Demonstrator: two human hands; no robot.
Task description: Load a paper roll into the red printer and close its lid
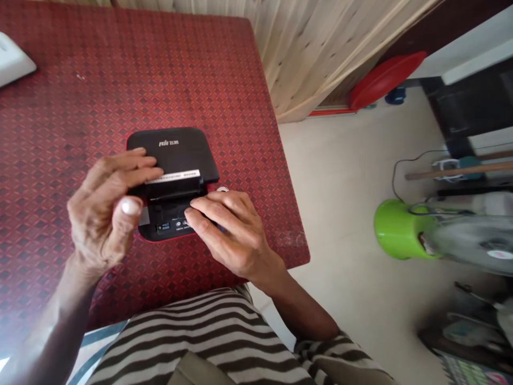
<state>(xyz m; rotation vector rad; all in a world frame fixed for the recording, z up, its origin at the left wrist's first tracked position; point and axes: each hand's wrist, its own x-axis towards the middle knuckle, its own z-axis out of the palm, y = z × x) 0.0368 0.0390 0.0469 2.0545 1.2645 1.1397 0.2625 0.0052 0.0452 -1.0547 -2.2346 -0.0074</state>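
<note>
A black receipt printer [178, 156] with red edging lies on the table, pale lettering on its broad flat part. Below a white barcode strip, a dark recess runs across it. The nearer panel [166, 227] carries a blue-marked slot and small icons. My left hand [110, 206] has its fingers stretched over the printer's left side, the tips by the barcode strip and the thumb held apart. Against the right end of the recess and panel, my right hand [230, 227] presses its bent fingers together over the printer's edge. Its thumb is mostly hidden.
The red patterned table [240, 107] ends at right above a pale floor [332, 176]. A white object [14, 61] shows at the far left. On the floor side are a green bucket [387, 230], a red basin [385, 80], a cable and a fan [473, 235]. A curtain [304, 48] hangs behind.
</note>
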